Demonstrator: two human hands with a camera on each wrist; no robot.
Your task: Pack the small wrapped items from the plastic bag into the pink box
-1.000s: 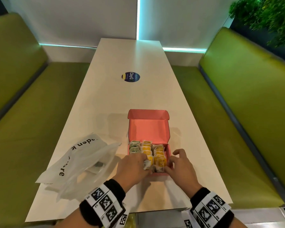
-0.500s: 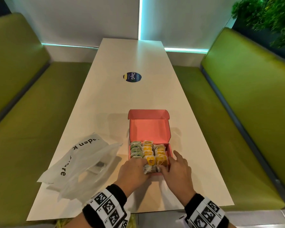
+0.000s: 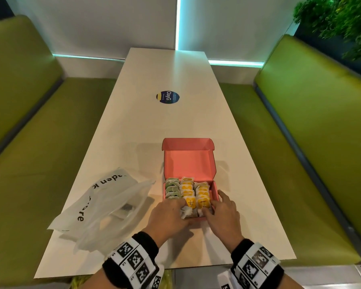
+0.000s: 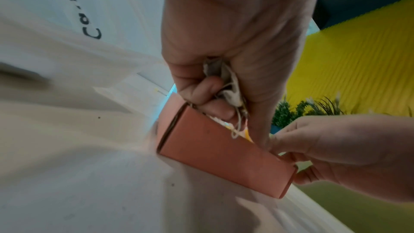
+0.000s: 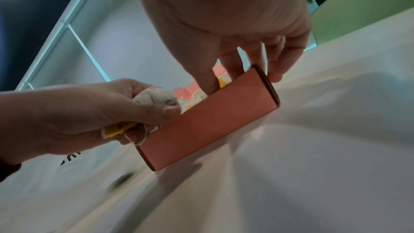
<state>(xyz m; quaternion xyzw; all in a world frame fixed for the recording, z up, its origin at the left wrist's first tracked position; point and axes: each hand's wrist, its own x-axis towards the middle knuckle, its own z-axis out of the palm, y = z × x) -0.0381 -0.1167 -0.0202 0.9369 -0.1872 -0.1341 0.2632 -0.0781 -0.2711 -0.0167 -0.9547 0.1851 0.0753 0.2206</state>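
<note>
Pink box (image 3: 189, 163): open on the white table (image 3: 154, 126), lid tipped back on the far side, tray on the near side.
Packed items (image 3: 187, 189): in rows inside the tray; green-labelled row at the box's left, yellow-labelled rows in the middle and at the right; standing close against one another.
Left hand (image 3: 168, 215): at the box's near left corner, fingers curled tight round a crumpled bunch of wrapped items (image 4: 226, 84) with loose strings; bunch right above the box's near wall, a yellow tag poking out below the fingers in the right wrist view.
Right hand (image 3: 224, 213): at the box's near right corner, fingers (image 5: 230, 66) dipped over the near wall among the packed items, one finger outside the right end of the box; whether anything is pinched cannot be told.
Plastic bag (image 3: 104, 207): left of the box, lying crumpled and slack on the table, black lettering on it, something dark dimly visible inside.
Round sticker (image 3: 168, 97): beyond the box, well apart from it.
Green benches (image 3: 313, 130): along both sides of the table.
</note>
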